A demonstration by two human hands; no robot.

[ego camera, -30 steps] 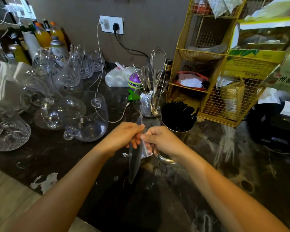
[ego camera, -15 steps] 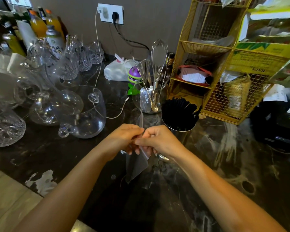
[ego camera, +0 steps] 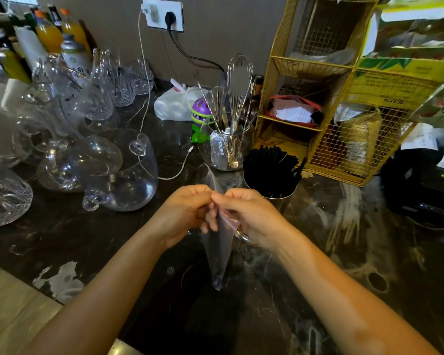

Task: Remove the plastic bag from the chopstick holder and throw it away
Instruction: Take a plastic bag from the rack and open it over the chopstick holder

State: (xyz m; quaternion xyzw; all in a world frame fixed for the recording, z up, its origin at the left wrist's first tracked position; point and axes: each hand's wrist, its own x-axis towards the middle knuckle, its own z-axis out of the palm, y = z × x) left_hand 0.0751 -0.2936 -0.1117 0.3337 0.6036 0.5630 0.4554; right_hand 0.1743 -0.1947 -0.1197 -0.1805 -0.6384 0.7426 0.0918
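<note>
A clear, narrow plastic bag point(ego camera: 218, 254) hangs over the dark counter, pinched between both hands. My left hand point(ego camera: 182, 213) and my right hand point(ego camera: 251, 213) meet fingertip to fingertip, each gripping the bag near its upper part; its top end sticks up above the fingers and its lower end tapers down toward the counter. Just behind my right hand stands the metal chopstick holder point(ego camera: 280, 194), filled with black chopsticks point(ego camera: 269, 165). The bag is outside the holder.
Several glass jugs point(ego camera: 121, 172) and decanters crowd the left side. A glass cup with a whisk and spoons point(ego camera: 227, 147) stands behind the hands, a white charging cable point(ego camera: 174, 172) beside it. A yellow wire rack point(ego camera: 344, 124) and a black device point(ego camera: 420, 180) are at right.
The hands have drawn slightly closer together on the bag, and the bag now hangs straighter and narrower below them. The view has shifted a little.
</note>
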